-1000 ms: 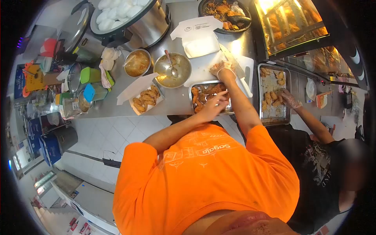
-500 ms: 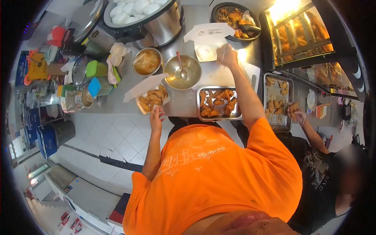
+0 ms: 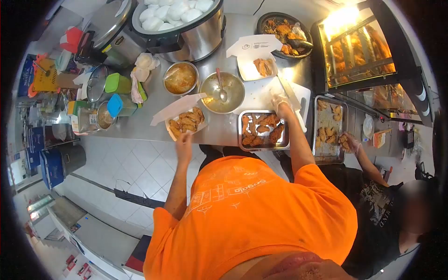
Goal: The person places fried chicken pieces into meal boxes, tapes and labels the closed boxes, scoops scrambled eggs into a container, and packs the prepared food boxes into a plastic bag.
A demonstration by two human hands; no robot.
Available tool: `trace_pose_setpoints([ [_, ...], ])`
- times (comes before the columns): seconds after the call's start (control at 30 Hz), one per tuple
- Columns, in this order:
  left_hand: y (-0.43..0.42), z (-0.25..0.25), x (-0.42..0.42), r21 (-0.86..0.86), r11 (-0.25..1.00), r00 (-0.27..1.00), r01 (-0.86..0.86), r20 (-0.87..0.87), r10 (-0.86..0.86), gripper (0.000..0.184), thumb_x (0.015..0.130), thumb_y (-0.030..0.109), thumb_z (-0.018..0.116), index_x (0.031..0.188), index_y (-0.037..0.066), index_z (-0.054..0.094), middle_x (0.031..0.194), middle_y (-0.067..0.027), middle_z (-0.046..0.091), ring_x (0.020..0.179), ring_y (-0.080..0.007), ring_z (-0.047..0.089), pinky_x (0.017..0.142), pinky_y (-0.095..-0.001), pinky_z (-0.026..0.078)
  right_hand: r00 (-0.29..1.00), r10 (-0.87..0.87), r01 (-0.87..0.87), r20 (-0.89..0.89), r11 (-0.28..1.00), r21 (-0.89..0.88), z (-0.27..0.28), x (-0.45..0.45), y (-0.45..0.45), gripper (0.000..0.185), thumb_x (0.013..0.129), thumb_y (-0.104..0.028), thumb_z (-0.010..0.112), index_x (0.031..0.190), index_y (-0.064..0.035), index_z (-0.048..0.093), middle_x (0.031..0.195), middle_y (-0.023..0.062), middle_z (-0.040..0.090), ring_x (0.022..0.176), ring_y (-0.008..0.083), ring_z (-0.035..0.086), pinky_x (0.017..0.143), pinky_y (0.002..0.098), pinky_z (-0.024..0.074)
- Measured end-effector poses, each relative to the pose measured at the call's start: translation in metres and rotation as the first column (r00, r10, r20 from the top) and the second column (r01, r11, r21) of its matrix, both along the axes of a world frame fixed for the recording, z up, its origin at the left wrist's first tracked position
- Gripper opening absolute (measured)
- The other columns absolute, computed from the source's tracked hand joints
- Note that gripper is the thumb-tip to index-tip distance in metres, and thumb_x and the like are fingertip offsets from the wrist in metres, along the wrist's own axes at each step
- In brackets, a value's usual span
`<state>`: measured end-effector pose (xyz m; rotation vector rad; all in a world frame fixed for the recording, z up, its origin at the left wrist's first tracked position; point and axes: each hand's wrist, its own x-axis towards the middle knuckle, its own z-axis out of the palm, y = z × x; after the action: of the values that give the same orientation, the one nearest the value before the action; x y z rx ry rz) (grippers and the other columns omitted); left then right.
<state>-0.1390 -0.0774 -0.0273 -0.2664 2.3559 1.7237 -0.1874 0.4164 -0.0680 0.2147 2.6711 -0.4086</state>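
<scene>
My left hand (image 3: 183,145) is at the near edge of a paper food box (image 3: 204,125), fingers curled against its rim. Fried chicken pieces (image 3: 187,120) lie in that box, its lid folded open to the left. My right hand (image 3: 282,108), in a clear plastic glove, is over the white cutting board (image 3: 256,92), just beyond a metal tray (image 3: 263,148) of browned chicken. Its fingers look loosely apart, with no food visible in them. A knife (image 3: 290,92) lies beside that hand. Farther back, a second open paper box (image 3: 246,70) contains reddish-brown chicken (image 3: 263,67).
A steel bowl (image 3: 233,95) with a spoon and a pot of brown sauce (image 3: 181,78) stand mid-counter. Behind are a large cooker (image 3: 196,35) of white bundles and a stone mortar (image 3: 303,49). At right, a co-worker's gloved hand (image 3: 350,142) holds chicken over a tray (image 3: 331,156).
My right hand has drawn back from the far box to the cutting board. Chicken now shows in that box, and the knife is uncovered. My left hand has closed in on the near box.
</scene>
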Motion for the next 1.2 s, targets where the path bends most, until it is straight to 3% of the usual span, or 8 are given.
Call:
trace_pose_setpoints([
  [0.2,0.230,0.054,-0.010,0.480,0.480,0.505,0.734,0.087,-0.859,0.042,0.099,0.028,0.057,0.135,0.006,0.057,0.107,-0.0053,0.068,0.087,-0.0148,0.062,0.080,-0.0259,0.050,0.490,-0.784,0.233,-0.381,0.540,-0.809,0.022,0.005,-0.041,0.029,0.098,-0.017,0.056,0.120,0.0005,0.063,0.116,0.0194,0.065,0.105,0.0268,0.061,0.099,0.0392,0.0451],
  [0.27,0.295,0.043,-0.036,0.588,0.482,0.552,0.649,0.072,-0.831,0.040,0.098,0.029,0.052,0.132,0.009,0.058,0.107,-0.0050,0.065,0.088,-0.0150,0.061,0.080,-0.0287,0.049,0.436,-0.757,0.269,-0.488,0.626,-0.731,0.031,0.010,-0.037,0.035,0.098,-0.012,0.056,0.131,-0.0014,0.057,0.115,0.0113,0.066,0.101,0.0176,0.062,0.091,0.0313,0.0484],
  [0.43,0.380,-0.003,-0.097,0.906,0.413,0.597,0.088,0.284,-0.750,0.046,0.095,0.038,0.043,0.128,0.009,0.058,0.107,-0.0102,0.067,0.103,-0.0196,0.058,0.087,-0.0392,0.046,0.580,-0.790,0.365,0.196,0.037,-0.930,0.126,0.035,-0.035,0.043,0.095,-0.005,0.054,0.138,-0.0015,0.053,0.114,0.0103,0.066,0.096,0.0143,0.063,0.077,0.0262,0.0525],
  [0.63,0.386,-0.006,-0.128,0.652,0.756,0.534,0.050,0.623,-0.572,0.066,0.101,0.040,0.040,0.151,-0.001,0.028,0.153,-0.0198,0.035,0.133,-0.0298,0.042,0.109,-0.0420,0.038,0.644,-0.694,0.555,-0.322,0.714,-0.428,0.121,0.025,0.016,0.031,0.093,-0.022,0.058,0.109,0.0011,0.070,0.101,0.0266,0.070,0.101,0.0348,0.069,0.085,0.0413,0.0524],
  [0.8,0.317,-0.010,-0.090,0.736,0.676,0.819,-0.038,0.411,-0.401,0.044,0.100,0.028,0.054,0.135,0.002,0.049,0.118,-0.0142,0.062,0.108,-0.0236,0.061,0.091,-0.0346,0.047,0.638,-0.509,0.301,-0.578,0.856,-0.421,0.049,-0.113,0.041,0.034,0.096,-0.032,0.057,0.105,-0.0013,0.069,0.101,0.0255,0.069,0.099,0.0413,0.067,0.088,0.0458,0.0510],
  [1.0,0.103,0.002,-0.022,-0.188,0.876,0.797,-0.445,-0.529,0.291,0.037,0.097,0.025,0.063,0.119,-0.003,0.054,0.109,-0.0134,0.058,0.098,-0.0218,0.056,0.088,-0.0366,0.045,0.868,-0.345,0.289,-0.358,0.936,-0.202,-0.002,-0.168,0.021,0.052,0.096,-0.048,0.047,0.105,-0.0040,0.072,0.098,0.0268,0.069,0.099,0.0448,0.066,0.088,0.0505,0.0515],
  [1.13,-0.042,-0.058,-0.010,-0.568,0.546,0.784,-0.616,-0.509,0.355,0.048,0.097,0.037,0.059,0.123,-0.003,0.054,0.109,-0.0158,0.060,0.102,-0.0236,0.057,0.091,-0.0372,0.045,0.661,-0.438,0.402,-0.609,0.892,-0.204,-0.056,-0.187,0.043,0.037,0.097,-0.026,0.047,0.088,0.0027,0.069,0.092,0.0288,0.068,0.092,0.0449,0.067,0.082,0.0525,0.0516],
  [1.2,-0.065,-0.065,-0.020,-0.290,0.807,0.857,-0.515,-0.213,0.470,0.050,0.097,0.039,0.057,0.123,-0.003,0.056,0.111,-0.0173,0.064,0.103,-0.0275,0.060,0.092,-0.0383,0.046,0.614,-0.439,0.368,-0.656,0.894,-0.255,-0.022,-0.172,0.040,0.035,0.097,-0.024,0.046,0.092,0.0009,0.070,0.093,0.0269,0.069,0.090,0.0439,0.066,0.081,0.0509,0.0512],
])
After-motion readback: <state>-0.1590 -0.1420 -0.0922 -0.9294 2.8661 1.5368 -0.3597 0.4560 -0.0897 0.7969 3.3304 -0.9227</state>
